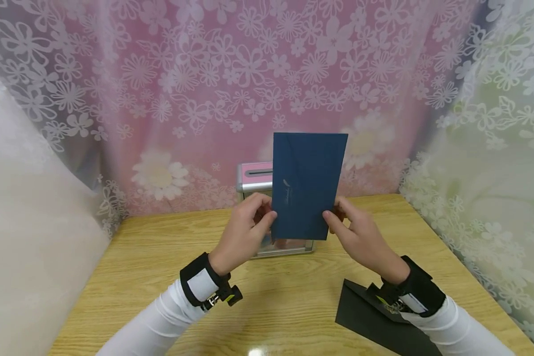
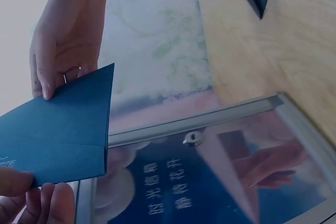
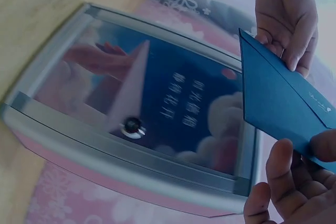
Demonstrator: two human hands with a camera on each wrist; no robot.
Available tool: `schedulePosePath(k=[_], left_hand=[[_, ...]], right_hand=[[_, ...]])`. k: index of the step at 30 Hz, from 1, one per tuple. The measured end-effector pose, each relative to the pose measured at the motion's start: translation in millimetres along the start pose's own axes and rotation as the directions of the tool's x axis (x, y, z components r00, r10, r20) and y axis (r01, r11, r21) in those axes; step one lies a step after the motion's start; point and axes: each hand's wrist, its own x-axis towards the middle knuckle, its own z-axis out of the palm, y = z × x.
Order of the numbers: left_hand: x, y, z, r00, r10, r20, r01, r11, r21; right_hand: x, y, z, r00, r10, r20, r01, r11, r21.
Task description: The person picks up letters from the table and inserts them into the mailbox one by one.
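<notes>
My left hand (image 1: 245, 230) pinches the lower left edge of the navy-blue envelope (image 1: 309, 188), thumb on the face towards me and fingers curled behind. Just beyond that hand, on the wood-grain counter (image 1: 285, 296), stands the pink-and-silver letter box (image 1: 255, 187). Part of its slot (image 1: 258, 173) shows past the envelope; nothing sticks out of that part, and the rest is hidden. The lock (image 3: 133, 128) is on the printed front panel; whether it is fastened I cannot tell, nor what lies inside the box.

Between my two hands the envelope stands upright, in front of the box and wholly outside it. Its flap seems to lie flat, though I cannot tell if it is sealed. My right hand (image 1: 360, 237) grips the lower right edge in the same way, thumb in front.

Nearer to me than that hand, partly hidden by my right wrist and sleeve, a black envelope (image 1: 360, 319) lies on the counter, held by neither hand.

So I would judge this as partway: the blue envelope is off the counter and squared up between both hands, but not yet set down or let go; the black one is left to handle, if it belongs to this work.
</notes>
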Motion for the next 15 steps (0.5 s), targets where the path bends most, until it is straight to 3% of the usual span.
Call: schedulePosePath(k=[9, 15], left_hand=[[37.2, 4.7, -16.5, 0.984, 0.122, -0.132, -0.111, 0.990, 0.091], [58.5, 9.1, -26.4, 0.968, 0.160, -0.194, -0.137, 0.982, 0.127]], right_hand=[[43.5, 21.6, -8.9, 0.983, -0.149, -0.106, 0.149, 0.989, -0.006], [72.3, 20.0, -16.3, 0.973, -0.171, -0.156, 0.169, 0.985, -0.028]])
